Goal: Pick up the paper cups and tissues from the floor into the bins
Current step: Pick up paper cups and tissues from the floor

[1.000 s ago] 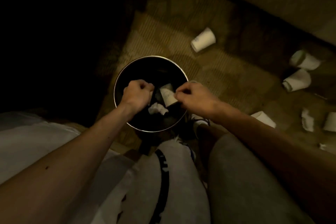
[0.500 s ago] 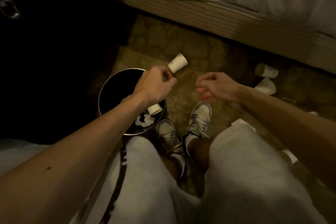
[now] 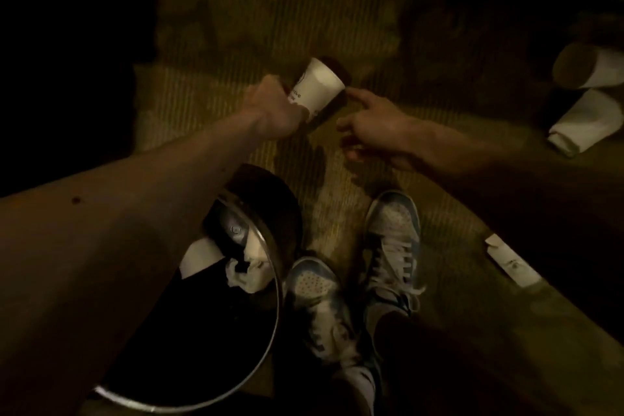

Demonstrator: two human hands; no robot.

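Since half a second ago the left hand [image 3: 274,110] has left the bin's rim and reached forward over the carpet [image 3: 270,10], and it now grips the paper cup [image 3: 319,86] that lay loose on the floor beyond the bin. Its fingers curl round the cup's narrow base end (most of them are hidden behind the cup wall), and the cup is tilted, mouth pointing up and to the right. Whether it is clear of the floor I cannot tell; a dark shadow sits right beside it. The right hand [image 3: 374,132] has come in as well and holds nothing: its index finger stretches to the cup's rim, touching it or just short of it, while the other fingers hang loosely bent

The bin [image 3: 275,297], round with a shiny metal rim, stands at lower left, partly covered by the left forearm. Inside it lie a white cup [image 3: 199,257] and a crumpled tissue [image 3: 246,275], side by side. A pair of pale shoes [image 3: 395,246] stands just right of the bin. Well off to the right, an open cup [image 3: 587,69] and a squashed cup [image 3: 580,125] lie on their sides near each other on the floor, and a flattened cup [image 3: 510,262] lies nearer, beside the right forearm
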